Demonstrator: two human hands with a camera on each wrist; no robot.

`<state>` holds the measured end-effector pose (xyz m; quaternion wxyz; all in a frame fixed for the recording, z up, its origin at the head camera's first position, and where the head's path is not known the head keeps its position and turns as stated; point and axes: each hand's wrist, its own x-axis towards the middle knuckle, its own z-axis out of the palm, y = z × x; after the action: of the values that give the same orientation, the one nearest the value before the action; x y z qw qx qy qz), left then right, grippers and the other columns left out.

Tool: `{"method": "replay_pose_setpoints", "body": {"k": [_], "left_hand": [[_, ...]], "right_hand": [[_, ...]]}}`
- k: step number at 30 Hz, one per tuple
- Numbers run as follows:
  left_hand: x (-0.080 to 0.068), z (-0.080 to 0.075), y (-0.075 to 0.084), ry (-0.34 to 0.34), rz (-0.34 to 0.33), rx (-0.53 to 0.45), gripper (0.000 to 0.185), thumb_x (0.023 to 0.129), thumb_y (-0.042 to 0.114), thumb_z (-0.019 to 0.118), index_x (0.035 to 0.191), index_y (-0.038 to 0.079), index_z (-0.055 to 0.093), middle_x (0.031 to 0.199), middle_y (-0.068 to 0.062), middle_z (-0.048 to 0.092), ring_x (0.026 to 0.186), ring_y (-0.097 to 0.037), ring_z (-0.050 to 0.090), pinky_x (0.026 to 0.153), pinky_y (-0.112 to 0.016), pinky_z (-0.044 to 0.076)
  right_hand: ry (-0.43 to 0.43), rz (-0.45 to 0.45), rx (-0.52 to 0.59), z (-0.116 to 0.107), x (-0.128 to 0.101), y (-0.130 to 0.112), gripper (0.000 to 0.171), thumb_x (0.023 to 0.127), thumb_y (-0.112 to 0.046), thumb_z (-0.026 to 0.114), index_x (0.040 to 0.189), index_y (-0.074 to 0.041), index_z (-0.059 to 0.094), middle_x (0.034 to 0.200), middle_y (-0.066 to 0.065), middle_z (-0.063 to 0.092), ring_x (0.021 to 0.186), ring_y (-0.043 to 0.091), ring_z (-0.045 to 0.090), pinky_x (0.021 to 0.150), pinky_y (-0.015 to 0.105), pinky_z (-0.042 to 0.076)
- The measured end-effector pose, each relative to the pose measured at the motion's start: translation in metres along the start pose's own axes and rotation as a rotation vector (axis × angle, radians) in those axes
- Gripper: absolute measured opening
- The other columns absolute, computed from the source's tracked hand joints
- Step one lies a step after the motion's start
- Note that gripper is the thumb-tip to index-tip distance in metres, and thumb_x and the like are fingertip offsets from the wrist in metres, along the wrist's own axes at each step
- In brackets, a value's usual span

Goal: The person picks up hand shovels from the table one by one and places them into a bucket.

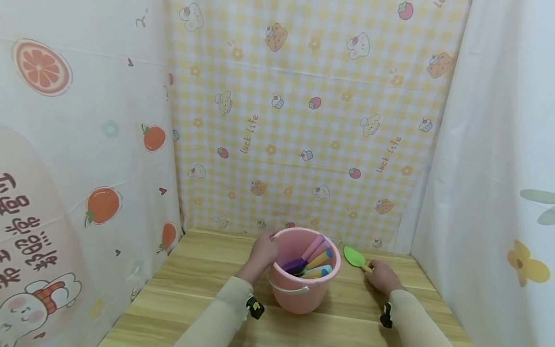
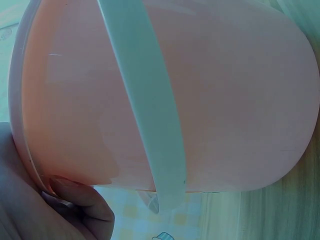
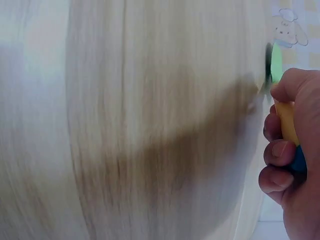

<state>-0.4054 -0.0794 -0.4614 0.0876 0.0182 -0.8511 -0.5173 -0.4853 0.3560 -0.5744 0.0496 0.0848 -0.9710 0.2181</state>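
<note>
A pink plastic bucket (image 1: pixel 300 289) with a pale handle (image 2: pixel 150 110) stands on the wooden table (image 1: pixel 195 289). Several toy tools with pink, yellow and blue handles (image 1: pixel 315 260) stick out of it. My left hand (image 1: pixel 262 255) grips the bucket's left rim, thumb (image 2: pixel 82 200) against the outer wall. To the right of the bucket, my right hand (image 1: pixel 381 277) is curled round the yellow handle (image 3: pixel 286 122) of a green toy shovel (image 1: pixel 354 258). The shovel's blade points toward the back wall, just above the table.
Patterned cloth walls close in the table on the left (image 1: pixel 86 168), back (image 1: pixel 303 120) and right (image 1: pixel 490 168). Bare wood lies in front of the bucket and on the left side.
</note>
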Motion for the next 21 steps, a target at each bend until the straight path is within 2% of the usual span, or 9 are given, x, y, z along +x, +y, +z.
{"method": "replay_pose_setpoints", "body": {"k": [8, 15, 21], "left_hand": [[-0.001, 0.0, 0.0, 0.001, 0.0, -0.023, 0.044, 0.113, 0.015, 0.044, 0.15, 0.011, 0.068, 0.149, -0.019, 0.067, 0.136, -0.046, 0.063, 0.11, -0.061, 0.054], [0.001, 0.0, 0.0, 0.003, -0.005, -0.017, 0.043, 0.113, 0.017, 0.044, 0.148, 0.013, 0.069, 0.148, -0.02, 0.067, 0.136, -0.047, 0.062, 0.11, -0.063, 0.054], [0.0, 0.0, -0.001, -0.006, -0.003, -0.015, 0.045, 0.113, 0.016, 0.043, 0.151, 0.012, 0.068, 0.15, -0.019, 0.066, 0.137, -0.047, 0.062, 0.11, -0.062, 0.054]], "right_hand": [[0.046, -0.019, 0.053, -0.002, -0.006, -0.016, 0.024, 0.103, -0.023, 0.076, 0.107, 0.001, 0.076, 0.084, 0.002, 0.068, 0.074, 0.02, 0.058, 0.07, 0.04, 0.051], [0.046, -0.014, 0.15, -0.006, -0.009, -0.029, 0.016, 0.102, -0.017, 0.074, 0.106, -0.002, 0.076, 0.085, 0.003, 0.068, 0.073, 0.02, 0.057, 0.07, 0.036, 0.048], [0.068, -0.03, 0.16, -0.011, -0.008, -0.035, 0.022, 0.1, -0.017, 0.073, 0.11, 0.003, 0.076, 0.077, 0.001, 0.063, 0.061, 0.015, 0.049, 0.054, 0.028, 0.041]]}}
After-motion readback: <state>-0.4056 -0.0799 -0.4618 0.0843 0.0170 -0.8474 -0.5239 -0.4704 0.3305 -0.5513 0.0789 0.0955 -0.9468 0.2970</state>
